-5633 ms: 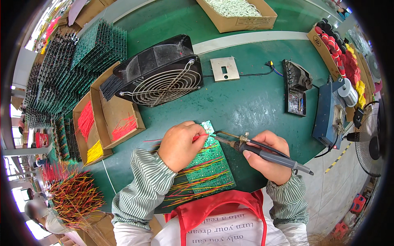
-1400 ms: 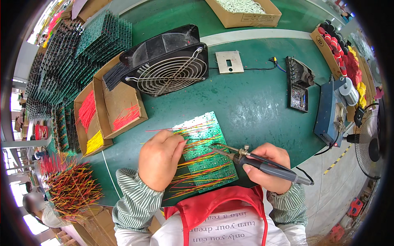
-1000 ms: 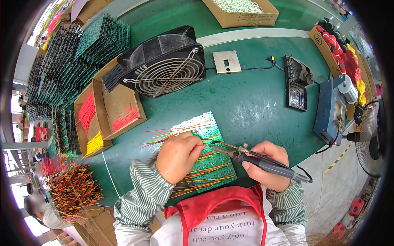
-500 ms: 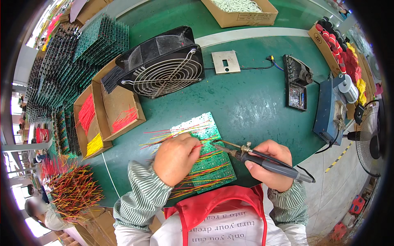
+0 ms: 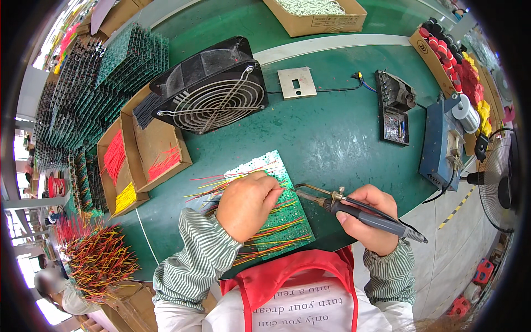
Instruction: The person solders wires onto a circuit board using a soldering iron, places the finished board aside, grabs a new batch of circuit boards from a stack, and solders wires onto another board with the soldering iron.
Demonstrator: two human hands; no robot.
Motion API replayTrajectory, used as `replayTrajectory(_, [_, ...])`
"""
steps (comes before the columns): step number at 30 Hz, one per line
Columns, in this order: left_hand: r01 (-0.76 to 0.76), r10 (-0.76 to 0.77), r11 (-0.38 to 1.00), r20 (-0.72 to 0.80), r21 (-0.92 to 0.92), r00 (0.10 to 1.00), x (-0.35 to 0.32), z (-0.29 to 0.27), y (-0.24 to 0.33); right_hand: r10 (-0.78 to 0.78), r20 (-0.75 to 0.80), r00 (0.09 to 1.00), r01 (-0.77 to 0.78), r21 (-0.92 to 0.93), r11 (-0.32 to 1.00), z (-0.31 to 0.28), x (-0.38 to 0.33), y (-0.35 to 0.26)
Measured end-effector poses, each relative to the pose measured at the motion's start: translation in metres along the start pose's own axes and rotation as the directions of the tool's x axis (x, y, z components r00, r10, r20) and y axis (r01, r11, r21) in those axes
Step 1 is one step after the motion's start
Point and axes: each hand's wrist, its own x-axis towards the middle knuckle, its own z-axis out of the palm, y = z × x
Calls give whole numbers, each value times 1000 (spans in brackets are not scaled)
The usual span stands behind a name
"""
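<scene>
A green circuit board panel (image 5: 293, 213) lies on the table in front of me, with red and yellow wires (image 5: 279, 228) reaching out from it to the left. My left hand (image 5: 246, 205) is over the board's middle, thumb and fingertips pinched on a thin red wire near the right edge. That wire is mostly hidden by the fingers. In my right hand (image 5: 381, 203) is a grey-handled soldering iron (image 5: 368, 218) with a thin solder-feed tube (image 5: 318, 190) along it. Its tip points left, just beside the board's right edge and apart from the left fingertips.
Beyond the board stands a black fan (image 5: 213, 88). Cardboard trays (image 5: 180, 141) of cut wires are at left, near stacked circuit boards (image 5: 119, 72) and a wired bundle (image 5: 102, 254). A blue soldering station (image 5: 440, 144), solder spool (image 5: 466, 114) and black holder (image 5: 394, 124) stand right.
The iron's tip has drawn back to the right, off the board. My left hand has shifted slightly right and away from me, still pinched. The whole view has shifted a little.
</scene>
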Motion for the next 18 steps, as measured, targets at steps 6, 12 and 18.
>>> replayTrajectory(6, [-15,14,1000,-16,-20,1000,2,1,-3,32,31,999,-32,20,999,2,4,2])
replayTrajectory(12, [-2,2,1000,21,-13,1000,3,0,-4,29,37,999,-30,15,999,0,5,2])
replayTrajectory(18, [-2,2,1000,4,-16,1000,1,1,-5,-1,-1,1000,1,26,1000,-4,1,-4])
